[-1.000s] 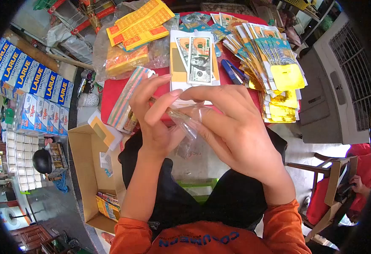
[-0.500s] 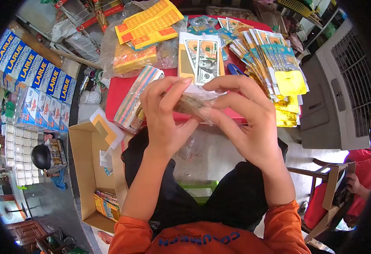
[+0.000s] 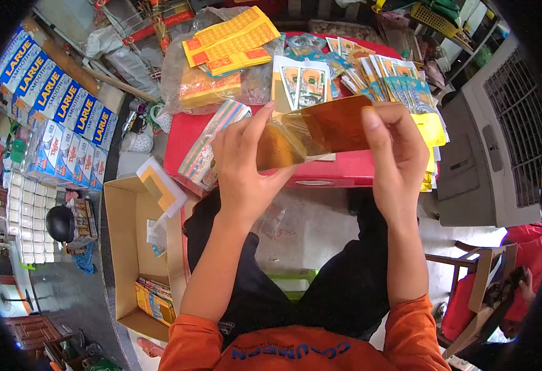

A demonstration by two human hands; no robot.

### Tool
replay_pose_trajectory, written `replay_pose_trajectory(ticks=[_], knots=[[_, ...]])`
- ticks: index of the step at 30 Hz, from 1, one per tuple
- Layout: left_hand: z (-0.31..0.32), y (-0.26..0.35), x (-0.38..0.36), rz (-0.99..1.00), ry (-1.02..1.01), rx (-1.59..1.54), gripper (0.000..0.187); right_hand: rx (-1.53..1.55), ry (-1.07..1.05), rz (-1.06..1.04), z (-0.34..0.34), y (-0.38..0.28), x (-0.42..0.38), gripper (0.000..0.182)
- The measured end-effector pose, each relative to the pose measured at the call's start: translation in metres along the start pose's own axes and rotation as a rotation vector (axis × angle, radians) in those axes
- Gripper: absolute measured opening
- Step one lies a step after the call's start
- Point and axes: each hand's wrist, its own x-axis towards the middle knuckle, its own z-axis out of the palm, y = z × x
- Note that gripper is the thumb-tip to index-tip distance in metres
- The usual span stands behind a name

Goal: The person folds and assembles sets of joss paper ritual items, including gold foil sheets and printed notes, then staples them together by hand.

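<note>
Both my hands hold up a clear plastic sleeve with gold and brown paper inside [image 3: 320, 131], stretched flat between them above the near edge of the red table [image 3: 339, 168]. My left hand [image 3: 246, 167] pinches its left end and my right hand [image 3: 395, 154] grips its right end. Behind the sleeve lie a packet of paper dollar notes [image 3: 302, 80] and fanned bundles of printed notes with gold sheets [image 3: 401, 86].
Yellow printed paper stacks in plastic [image 3: 227, 49] sit at the table's back left, a striped pack [image 3: 212, 145] at its left edge. An open cardboard box [image 3: 138, 247] stands on the floor left; stacked beer cartons [image 3: 54, 105] further left. A grey fan unit [image 3: 500, 123] and another seated person [image 3: 518, 272] are right.
My hands rose and moved apart, pulling the crumpled sleeve out flat so its gold and brown paper shows. The view shifted slightly down over the table.
</note>
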Motion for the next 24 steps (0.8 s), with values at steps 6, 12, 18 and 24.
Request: replay_pose_trajectory(ticks=[6, 12, 18, 24], knots=[[-0.038, 0.020, 0.014, -0.158, -0.013, -0.153, 0.085, 0.426, 0.310, 0.330, -0.007, 0.017, 0.009, 0.021], [-0.110, -0.036, 0.033, -0.587, -0.004, -0.045, 0.056, 0.479, 0.250, 0.365, -0.002, 0.017, 0.008, 0.020], [-0.105, -0.145, -0.005, -0.721, -0.337, 0.029, 0.070, 0.382, 0.111, 0.283, 0.004, 0.019, 0.004, 0.021], [-0.103, -0.123, -0.007, -0.796, -0.389, -0.064, 0.074, 0.415, 0.002, 0.372, 0.008, 0.013, 0.000, 0.021]])
